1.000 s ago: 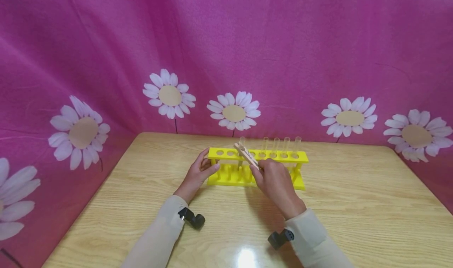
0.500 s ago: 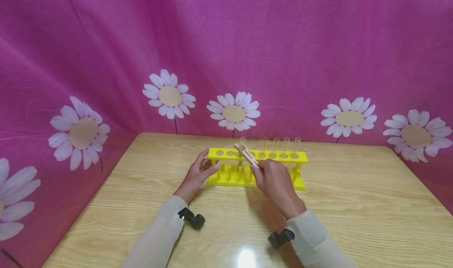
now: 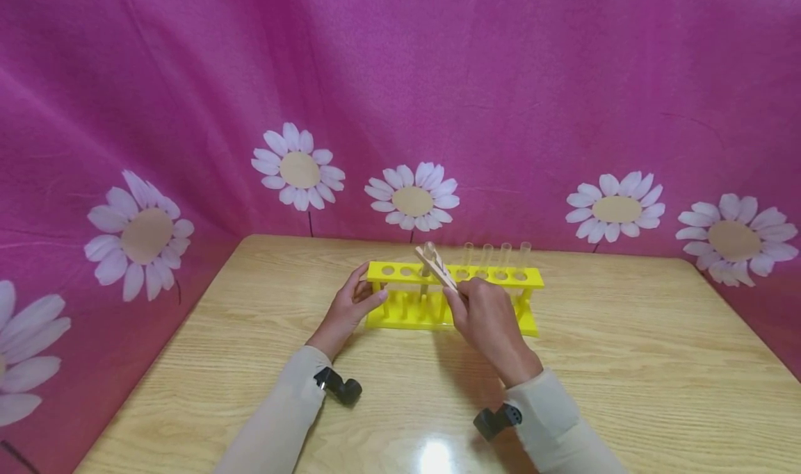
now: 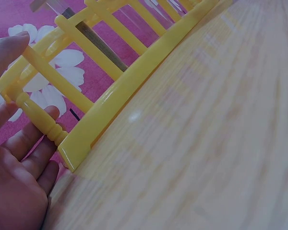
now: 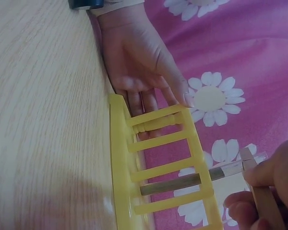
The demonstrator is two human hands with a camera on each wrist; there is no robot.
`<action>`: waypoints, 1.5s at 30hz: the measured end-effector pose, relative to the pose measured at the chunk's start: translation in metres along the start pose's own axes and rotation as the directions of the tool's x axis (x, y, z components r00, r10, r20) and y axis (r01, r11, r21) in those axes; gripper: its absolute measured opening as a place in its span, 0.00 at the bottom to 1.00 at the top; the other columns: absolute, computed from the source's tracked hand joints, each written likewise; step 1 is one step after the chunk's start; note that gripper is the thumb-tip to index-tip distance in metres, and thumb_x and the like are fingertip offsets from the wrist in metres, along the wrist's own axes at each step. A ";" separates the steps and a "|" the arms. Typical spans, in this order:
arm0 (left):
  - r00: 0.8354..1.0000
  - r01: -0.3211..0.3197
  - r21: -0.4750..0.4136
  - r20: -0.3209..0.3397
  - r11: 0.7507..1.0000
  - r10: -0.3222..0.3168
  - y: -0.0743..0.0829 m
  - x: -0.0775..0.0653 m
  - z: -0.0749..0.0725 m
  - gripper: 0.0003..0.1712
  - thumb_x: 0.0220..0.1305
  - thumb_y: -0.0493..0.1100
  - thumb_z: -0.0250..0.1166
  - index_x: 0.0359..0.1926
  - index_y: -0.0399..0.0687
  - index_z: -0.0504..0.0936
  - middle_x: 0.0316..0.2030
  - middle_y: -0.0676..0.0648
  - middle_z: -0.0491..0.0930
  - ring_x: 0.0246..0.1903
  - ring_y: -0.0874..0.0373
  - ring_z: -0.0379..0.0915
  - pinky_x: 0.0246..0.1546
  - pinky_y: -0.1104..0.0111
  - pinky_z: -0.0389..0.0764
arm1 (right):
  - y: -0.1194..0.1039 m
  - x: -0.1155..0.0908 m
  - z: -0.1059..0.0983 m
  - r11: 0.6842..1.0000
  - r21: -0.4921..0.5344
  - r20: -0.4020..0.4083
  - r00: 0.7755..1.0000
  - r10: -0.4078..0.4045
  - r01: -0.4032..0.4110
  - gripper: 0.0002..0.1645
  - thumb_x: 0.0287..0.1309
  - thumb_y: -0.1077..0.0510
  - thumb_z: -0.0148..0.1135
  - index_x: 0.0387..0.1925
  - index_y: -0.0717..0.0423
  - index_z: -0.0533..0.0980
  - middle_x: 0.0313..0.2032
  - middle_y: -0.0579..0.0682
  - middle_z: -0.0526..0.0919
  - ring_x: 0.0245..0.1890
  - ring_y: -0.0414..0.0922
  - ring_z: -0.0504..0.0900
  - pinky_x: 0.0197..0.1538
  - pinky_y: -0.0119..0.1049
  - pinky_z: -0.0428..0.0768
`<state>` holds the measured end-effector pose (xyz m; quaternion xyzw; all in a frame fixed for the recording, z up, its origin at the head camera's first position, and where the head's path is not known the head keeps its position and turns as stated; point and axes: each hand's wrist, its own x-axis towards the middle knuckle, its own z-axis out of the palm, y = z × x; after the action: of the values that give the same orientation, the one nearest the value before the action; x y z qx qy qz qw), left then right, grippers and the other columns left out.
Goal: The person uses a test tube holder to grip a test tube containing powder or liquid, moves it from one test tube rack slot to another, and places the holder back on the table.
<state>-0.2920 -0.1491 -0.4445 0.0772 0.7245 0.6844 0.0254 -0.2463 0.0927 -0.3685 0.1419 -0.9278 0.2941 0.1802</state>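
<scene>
Right hand (image 3: 491,320): grip pinching wooden clamp (image 3: 442,274); left hand (image 3: 346,308): holding glossy yellow rack (image 3: 402,279).

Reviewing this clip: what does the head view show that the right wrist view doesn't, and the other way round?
Only the head view: the right end of the yellow rack, with a row of four clear tubes standing there, and the right sleeve.

Only the right wrist view: the palm of the left hand; the head view shows its back and thumb.

Both: that hand holding one end of the rack, the right hand gripping a wooden clamp at the upper part of a tube with dark contents, the table and the flowered cloth.
</scene>
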 end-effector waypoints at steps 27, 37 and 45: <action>1.000 0.009 -0.011 0.015 1.000 -0.009 -0.001 0.000 0.000 0.46 0.62 0.53 0.66 0.75 0.57 0.51 0.61 0.46 0.72 0.65 0.51 0.64 0.65 0.57 0.64 | 0.000 -0.001 -0.003 0.996 0.002 -0.157 0.983 -0.091 0.093 0.15 0.63 0.55 0.63 0.21 0.55 0.78 0.17 0.47 0.67 0.16 0.42 0.64 0.17 0.33 0.65; 1.000 0.008 -0.023 0.018 1.000 -0.008 -0.001 0.000 0.000 0.45 0.62 0.53 0.67 0.74 0.60 0.53 0.60 0.46 0.73 0.64 0.52 0.65 0.65 0.57 0.65 | -0.001 -0.001 -0.008 0.994 -0.005 -0.190 0.976 -0.110 0.111 0.17 0.63 0.54 0.63 0.20 0.55 0.78 0.17 0.46 0.67 0.17 0.42 0.63 0.18 0.33 0.65; 0.999 0.019 -0.043 0.032 0.999 -0.018 0.000 0.000 -0.001 0.44 0.64 0.50 0.65 0.74 0.61 0.52 0.62 0.43 0.70 0.66 0.50 0.62 0.66 0.56 0.63 | -0.003 -0.001 -0.013 0.992 0.012 -0.212 0.970 -0.117 0.122 0.16 0.62 0.55 0.64 0.20 0.57 0.79 0.17 0.47 0.67 0.16 0.42 0.63 0.17 0.33 0.65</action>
<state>-0.2921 -0.1505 -0.4440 0.0808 0.7099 0.6982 0.0450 -0.2410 0.0983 -0.3574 0.1677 -0.8896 0.3075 0.2930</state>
